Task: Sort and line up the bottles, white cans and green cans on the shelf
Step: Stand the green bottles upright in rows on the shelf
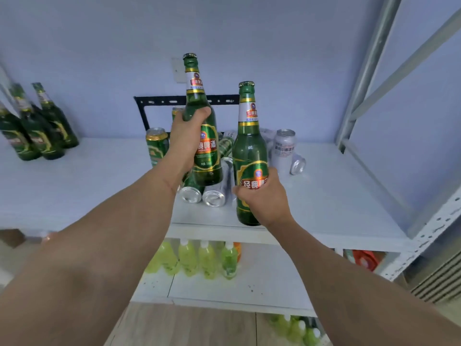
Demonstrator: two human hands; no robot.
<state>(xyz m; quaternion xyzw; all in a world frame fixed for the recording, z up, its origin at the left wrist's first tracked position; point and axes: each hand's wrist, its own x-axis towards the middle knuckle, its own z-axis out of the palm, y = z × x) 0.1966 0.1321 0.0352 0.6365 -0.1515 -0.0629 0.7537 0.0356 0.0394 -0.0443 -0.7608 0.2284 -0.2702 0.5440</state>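
My left hand (185, 139) grips a green beer bottle (208, 146) upright, lifted above the pile in the middle of the white shelf (336, 196). My right hand (262, 196) holds a second green beer bottle (249, 151) by its lower body, near the shelf's front edge. Behind them lies a jumble: a standing green can (156, 146), a standing white can (283, 151), and several cans lying on their sides, silver ends (213, 198) toward me. Three green bottles (37, 131) stand grouped at the shelf's far left.
A black metal bracket (159, 101) is fixed to the wall behind the pile. Grey shelf uprights (366, 71) rise at the right. The lower shelf holds several yellow-green drink bottles (207, 260). Bare shelf surface lies between the left group and the pile.
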